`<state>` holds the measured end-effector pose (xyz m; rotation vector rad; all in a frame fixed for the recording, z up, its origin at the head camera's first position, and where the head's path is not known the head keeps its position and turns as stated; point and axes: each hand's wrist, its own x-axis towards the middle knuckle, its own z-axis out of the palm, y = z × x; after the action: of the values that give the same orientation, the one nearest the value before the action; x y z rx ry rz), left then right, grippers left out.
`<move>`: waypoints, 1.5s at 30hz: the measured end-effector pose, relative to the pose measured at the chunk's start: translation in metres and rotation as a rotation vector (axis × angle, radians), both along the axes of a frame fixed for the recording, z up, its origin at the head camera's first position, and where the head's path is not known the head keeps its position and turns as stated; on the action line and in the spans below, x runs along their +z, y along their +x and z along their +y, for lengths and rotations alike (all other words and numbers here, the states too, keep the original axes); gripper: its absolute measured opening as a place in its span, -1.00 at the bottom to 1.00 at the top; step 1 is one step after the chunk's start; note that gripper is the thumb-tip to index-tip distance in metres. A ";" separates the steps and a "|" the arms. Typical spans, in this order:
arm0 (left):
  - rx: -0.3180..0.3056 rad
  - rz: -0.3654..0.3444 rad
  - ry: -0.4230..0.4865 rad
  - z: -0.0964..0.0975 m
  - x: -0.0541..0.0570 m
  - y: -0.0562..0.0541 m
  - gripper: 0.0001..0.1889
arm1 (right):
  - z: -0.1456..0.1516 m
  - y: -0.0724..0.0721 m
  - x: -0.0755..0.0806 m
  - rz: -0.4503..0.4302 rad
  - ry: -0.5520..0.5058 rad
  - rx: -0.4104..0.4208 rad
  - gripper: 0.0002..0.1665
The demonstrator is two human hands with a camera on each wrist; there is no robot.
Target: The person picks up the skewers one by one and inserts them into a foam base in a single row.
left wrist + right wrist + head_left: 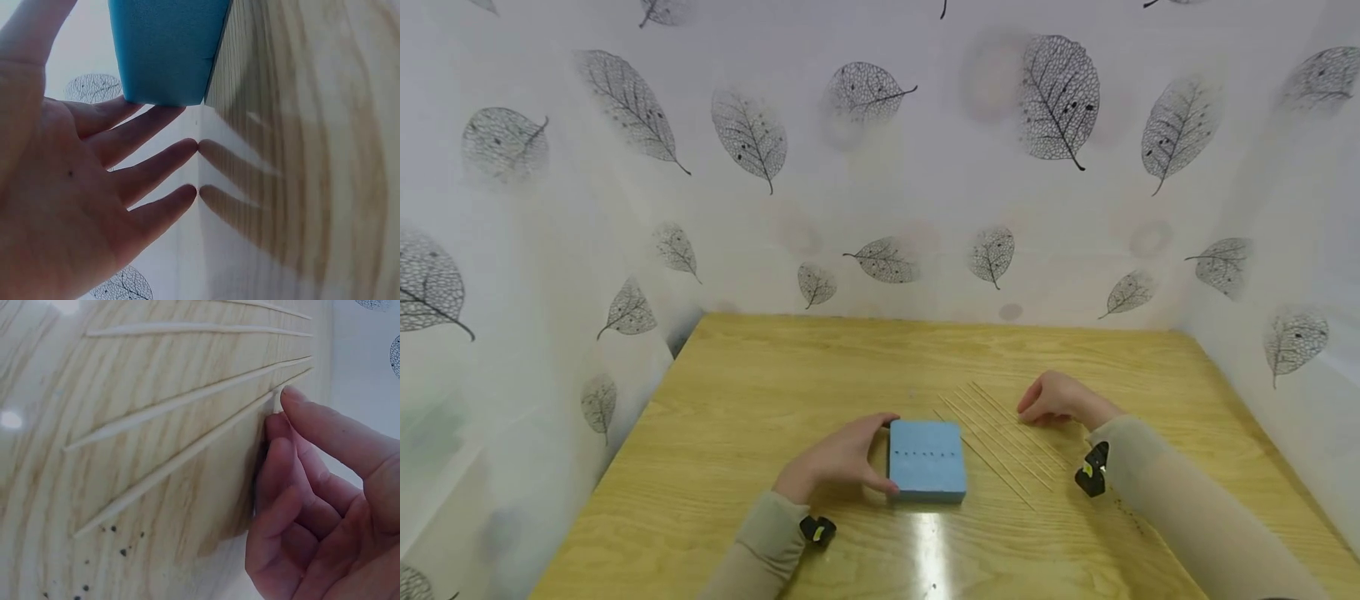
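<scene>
While the left grip [842,457] is clamped on the light-blue, square, foam-like block [927,477] at lower centre — apparently to steady it — the right grip [1063,398] sits bent beside slender, pale, pointed wooden sticks [181,400], spread right of centre on the yellow wood-grain bench [737,358], presumably for single pick-up. The nearest stick [187,452] lies against or just beside it; whether pinched, I cannot tell.

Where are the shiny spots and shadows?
Head view: a glare streak on the table, below the blue block; left wrist: dark finger shapes on the table beside the left hand; right wrist: white glare spots at left, a shadow beside the right hand.
</scene>
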<state>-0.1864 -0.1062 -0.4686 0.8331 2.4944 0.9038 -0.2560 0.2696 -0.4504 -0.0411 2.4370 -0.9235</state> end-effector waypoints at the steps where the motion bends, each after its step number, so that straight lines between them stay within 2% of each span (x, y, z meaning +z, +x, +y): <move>1: 0.002 0.001 0.000 -0.001 0.000 -0.001 0.15 | 0.000 0.000 0.000 0.004 0.007 -0.002 -0.80; 8: 0.027 -0.013 0.044 -0.011 0.001 -0.009 0.16 | -0.003 -0.004 -0.005 0.059 0.073 0.045 -0.89; 15: 0.058 -0.032 0.048 -0.020 0.000 -0.019 0.14 | -0.007 -0.005 -0.006 0.110 0.126 0.100 -0.95; 20: 0.043 -0.028 0.058 -0.023 -0.001 -0.025 0.13 | -0.006 -0.005 0.000 0.098 0.107 0.079 -0.92; 23: 0.037 -0.025 0.060 -0.024 -0.002 -0.026 0.12 | -0.003 -0.004 0.011 0.057 -0.016 -0.006 -0.86; 27: 0.035 -0.025 0.070 -0.027 -0.003 -0.026 0.11 | -0.005 -0.003 0.034 0.067 -0.260 -0.103 -0.65; 29: 0.034 -0.025 0.074 -0.028 -0.003 -0.026 0.11 | -0.012 -0.002 0.048 0.114 -0.385 -0.129 -0.67; 34: 0.046 -0.026 0.095 -0.032 -0.003 -0.027 0.10 | -0.043 0.012 0.077 0.300 -0.686 -0.214 -0.95; 37: 0.056 -0.038 0.098 -0.036 -0.001 -0.028 0.10 | -0.067 0.024 0.086 0.426 -0.833 -0.253 -0.82; 39: 0.058 -0.047 0.092 -0.038 -0.001 -0.029 0.10 | -0.084 0.031 0.088 0.491 -0.893 -0.267 -0.77; 41: 0.054 -0.056 0.089 -0.039 -0.001 -0.029 0.11 | -0.100 0.037 0.089 0.533 -0.908 -0.270 -0.77; 45: 0.054 -0.068 0.089 -0.039 -0.003 -0.030 0.11 | -0.133 0.046 0.085 0.550 -0.837 -0.264 -0.92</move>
<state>-0.2164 -0.1448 -0.4716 0.7526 2.4444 1.0504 -0.2103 0.1370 -0.3653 -0.3098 2.3414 -2.2399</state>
